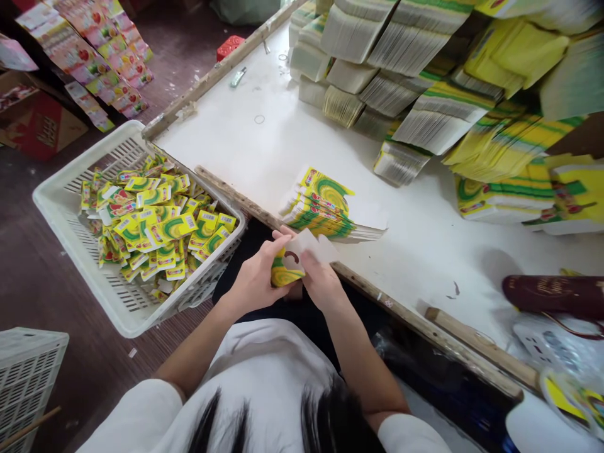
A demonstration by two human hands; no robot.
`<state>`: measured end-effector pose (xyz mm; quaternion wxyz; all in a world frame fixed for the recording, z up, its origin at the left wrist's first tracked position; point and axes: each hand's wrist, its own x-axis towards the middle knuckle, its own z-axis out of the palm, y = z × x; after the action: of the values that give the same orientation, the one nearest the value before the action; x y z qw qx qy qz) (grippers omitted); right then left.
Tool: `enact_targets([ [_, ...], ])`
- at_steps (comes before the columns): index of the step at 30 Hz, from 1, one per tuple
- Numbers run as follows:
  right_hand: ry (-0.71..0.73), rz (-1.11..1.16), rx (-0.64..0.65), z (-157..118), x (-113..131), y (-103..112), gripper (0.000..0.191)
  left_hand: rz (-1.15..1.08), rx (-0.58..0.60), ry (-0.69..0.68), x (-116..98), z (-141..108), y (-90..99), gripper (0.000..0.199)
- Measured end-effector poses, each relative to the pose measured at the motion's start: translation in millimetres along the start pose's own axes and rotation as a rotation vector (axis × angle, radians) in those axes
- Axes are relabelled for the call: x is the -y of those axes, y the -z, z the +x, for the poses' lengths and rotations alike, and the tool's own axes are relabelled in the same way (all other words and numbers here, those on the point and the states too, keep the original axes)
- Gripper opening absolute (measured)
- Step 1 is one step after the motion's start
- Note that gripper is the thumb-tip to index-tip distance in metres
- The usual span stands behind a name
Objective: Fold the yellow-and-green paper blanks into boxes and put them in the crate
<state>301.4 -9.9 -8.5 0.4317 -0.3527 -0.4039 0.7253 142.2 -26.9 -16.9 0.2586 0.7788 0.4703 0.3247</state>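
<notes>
Close to the table's front edge, my left hand grips a yellow-and-green printed card box, partly folded, with a brown curved mark on its pale face. My right hand pinches the box's white flap from the other side. Fingers cover part of the box. Just beyond my hands, a stack of flat printed cartons lies fanned on the white table. To my left, a white plastic basket holds many small folded yellow-and-green boxes.
Tall piles of flat cartons stand at the back right. A dark red cylinder and a power strip sit at the right. Wooden strips edge the table. Another crate stands lower left, pink printed sheets upper left.
</notes>
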Motion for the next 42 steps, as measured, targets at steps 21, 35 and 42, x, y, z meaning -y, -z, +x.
enact_targets([
  [21,0.450,-0.779,0.096,-11.4,-2.7,11.1,0.068,-0.140,0.080,0.051,4.2,12.6,-1.1,0.065],
  [35,0.463,-0.898,0.051,-3.3,-12.8,11.1,0.061,0.161,-0.104,0.072,2.9,12.3,18.3,0.061],
  [42,0.484,-0.884,0.027,-6.3,-14.0,2.6,0.080,0.157,-0.135,0.039,2.0,13.7,15.1,0.048],
])
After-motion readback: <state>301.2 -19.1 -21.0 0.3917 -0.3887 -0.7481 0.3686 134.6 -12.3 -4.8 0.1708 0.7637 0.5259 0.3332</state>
